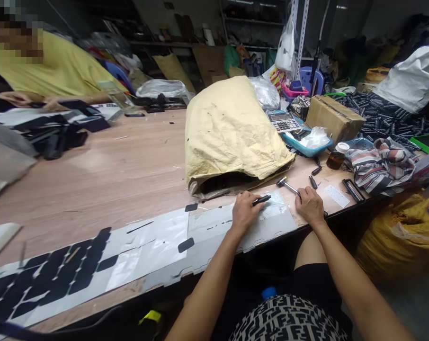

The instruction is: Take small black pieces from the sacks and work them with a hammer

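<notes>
My left hand (245, 211) is closed around a short black stick-like piece (262, 200), keeping it low over the pale sheet (207, 237) along the table's front edge. In my right hand (310, 206) is a small hammer (289, 186), gripped by its handle with the head pointing away to the left. The hammer head lies close to the table, beyond the black piece and to its right. Just past my left hand, a large yellow sack (236, 128) lies with its dark mouth facing me; its contents cannot be made out.
Black rounded pads (58, 267) lie on the sheet at left. Right of the sack are a blue tray (308, 147), a calculator (284, 124), a brown bottle (336, 157), a cardboard box (333, 118) and a pile of black ridged parts (381, 116). Another person in a yellow shirt (68, 66) works at far left.
</notes>
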A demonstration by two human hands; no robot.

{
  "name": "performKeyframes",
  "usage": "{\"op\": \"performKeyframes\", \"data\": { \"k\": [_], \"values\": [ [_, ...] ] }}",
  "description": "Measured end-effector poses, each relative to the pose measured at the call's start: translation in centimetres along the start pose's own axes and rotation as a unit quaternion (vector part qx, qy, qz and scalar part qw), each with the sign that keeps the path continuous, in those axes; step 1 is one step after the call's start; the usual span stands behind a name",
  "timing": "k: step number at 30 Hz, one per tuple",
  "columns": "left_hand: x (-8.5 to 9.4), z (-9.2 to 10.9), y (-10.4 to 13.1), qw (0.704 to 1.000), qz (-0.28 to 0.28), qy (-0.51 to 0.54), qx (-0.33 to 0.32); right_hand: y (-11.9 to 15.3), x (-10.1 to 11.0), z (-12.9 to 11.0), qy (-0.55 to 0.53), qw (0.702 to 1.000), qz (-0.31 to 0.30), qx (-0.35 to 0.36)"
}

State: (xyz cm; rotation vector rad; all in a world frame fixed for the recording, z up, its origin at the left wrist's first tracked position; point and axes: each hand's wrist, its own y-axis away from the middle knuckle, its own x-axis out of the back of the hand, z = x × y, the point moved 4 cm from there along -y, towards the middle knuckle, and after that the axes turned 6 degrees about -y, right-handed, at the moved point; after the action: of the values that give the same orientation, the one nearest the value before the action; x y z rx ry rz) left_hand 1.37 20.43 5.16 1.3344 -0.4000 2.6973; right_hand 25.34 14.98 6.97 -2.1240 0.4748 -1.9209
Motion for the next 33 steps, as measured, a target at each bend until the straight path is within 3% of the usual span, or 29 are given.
{"op": "performKeyframes", "data": {
  "k": [5, 14, 18, 21, 24, 33],
  "values": [
    [-2.2, 0.4, -0.5, 0.999, -0.034, 0.009, -0.021, 0.1, 0.0, 0.0, 0.002, 1.0, 0.002, 0.004],
    [-2.0, 0.1, -0.5, 0.997, -0.03, 0.061, -0.019, 0.0, 0.2, 0.3, -0.028, 0.999, -0.024, 0.011],
    [-2.0, 0.2, -0.7, 0.997, -0.026, 0.07, -0.013, 0.6, 1.1, 0.3, -0.173, 0.984, -0.016, -0.029],
    [-2.0, 0.2, -0.8, 0.997, -0.029, 0.066, -0.01, 1.5, 2.2, -0.6, -0.327, 0.944, -0.009, -0.037],
    [-2.0, 0.2, -0.8, 0.998, -0.032, 0.061, -0.004, 2.7, 3.2, -1.8, -0.403, 0.914, -0.032, -0.021],
    [-1.8, 0.5, -0.7, 0.997, -0.038, 0.061, 0.012, 4.5, 3.4, -2.8, -0.329, 0.942, -0.066, -0.014]
  ]
}}
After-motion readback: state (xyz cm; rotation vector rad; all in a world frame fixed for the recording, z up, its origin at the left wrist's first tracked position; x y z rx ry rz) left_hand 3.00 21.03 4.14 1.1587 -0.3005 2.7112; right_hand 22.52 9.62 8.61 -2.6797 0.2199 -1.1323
